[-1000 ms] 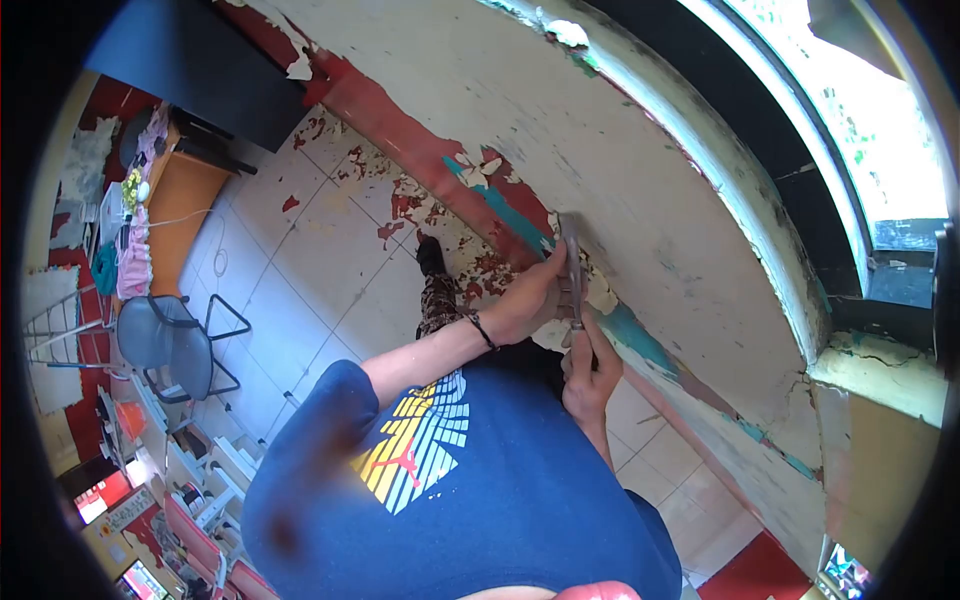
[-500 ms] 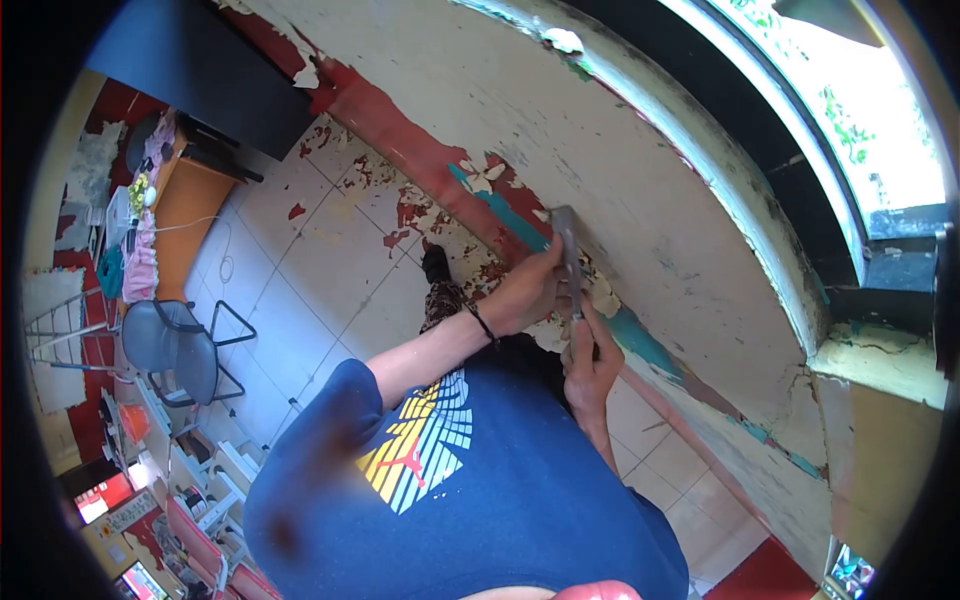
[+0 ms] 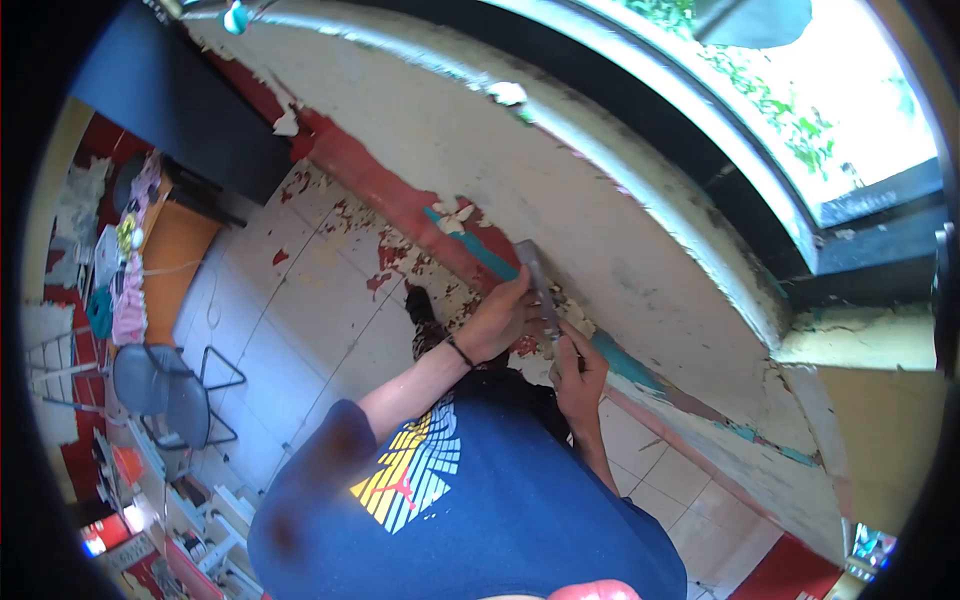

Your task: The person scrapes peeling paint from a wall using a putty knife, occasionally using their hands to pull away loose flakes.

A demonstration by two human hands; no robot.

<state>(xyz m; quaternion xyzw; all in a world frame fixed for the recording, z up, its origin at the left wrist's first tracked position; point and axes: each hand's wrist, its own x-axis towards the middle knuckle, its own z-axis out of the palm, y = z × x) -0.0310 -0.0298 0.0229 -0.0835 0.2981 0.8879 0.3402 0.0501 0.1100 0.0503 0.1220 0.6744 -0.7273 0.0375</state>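
Note:
A long, flat grey metal scraper (image 3: 540,285) lies against the peeling lower wall (image 3: 640,270), its wide end up by the red and teal strip. My right hand (image 3: 580,372) is closed around its lower end. My left hand (image 3: 497,318), with a dark band at the wrist, grips the scraper's middle, thumb near the wide end and fingers partly hidden behind it. Loose paint flakes (image 3: 455,215) cling to the wall just above the tool. Bared teal paint (image 3: 625,362) shows on the wall beside my right hand.
Paint chips (image 3: 385,250) litter the tiled floor (image 3: 310,310) along the wall base. A grey chair (image 3: 165,385) and an orange desk (image 3: 175,265) stand to the left. A dark cabinet (image 3: 190,100) is at the upper left, and a window frame (image 3: 740,180) runs above the wall.
The view has shifted, so the wall, hands and scraper appear a little lower and more to the left. Both hands keep their hold on the scraper.

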